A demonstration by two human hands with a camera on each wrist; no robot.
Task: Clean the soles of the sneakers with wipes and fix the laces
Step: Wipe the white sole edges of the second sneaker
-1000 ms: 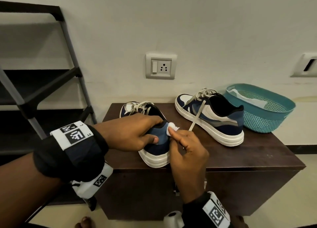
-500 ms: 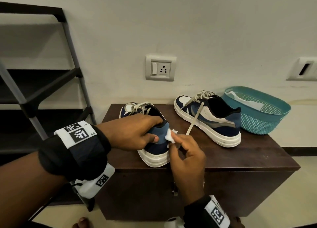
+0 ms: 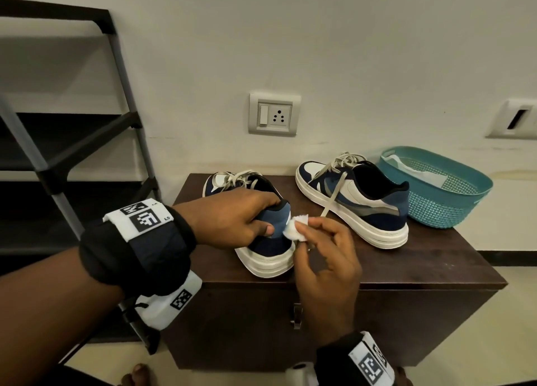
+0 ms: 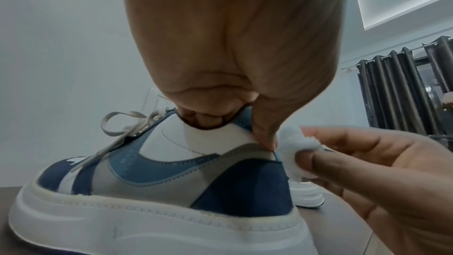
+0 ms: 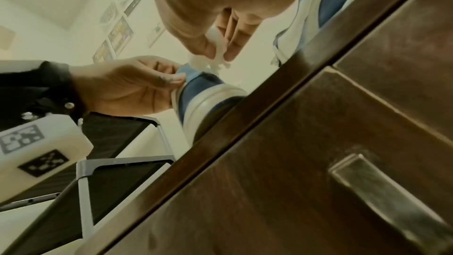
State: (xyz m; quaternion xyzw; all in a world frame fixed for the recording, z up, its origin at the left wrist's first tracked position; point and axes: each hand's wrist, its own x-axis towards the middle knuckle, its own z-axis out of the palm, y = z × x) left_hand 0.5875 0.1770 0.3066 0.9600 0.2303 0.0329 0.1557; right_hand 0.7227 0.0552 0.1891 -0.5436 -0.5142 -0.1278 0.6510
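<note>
Two blue, white and grey sneakers stand upright on a dark wooden cabinet (image 3: 421, 269). My left hand (image 3: 238, 220) grips the heel collar of the near sneaker (image 3: 270, 249), fingers inside the opening and thumb on the back; the left wrist view shows this sneaker (image 4: 171, 172) from the side with its thick white sole. A small white wipe (image 3: 295, 228) is pinched in my right hand (image 3: 325, 252) just right of that heel, the same wipe (image 4: 294, 154) close to the heel in the left wrist view. The far sneaker (image 3: 357, 199) has a loose lace hanging down its side.
A teal plastic basket (image 3: 441, 199) with white wipes inside sits at the cabinet's right rear. A black and grey shoe rack (image 3: 72, 153) stands to the left. A wall socket (image 3: 274, 114) is behind the shoes. The cabinet front carries a metal handle (image 5: 382, 187).
My right hand with the wipe has shifted slightly up and right along the near sneaker's heel. My left hand keeps the same grip on the collar.
</note>
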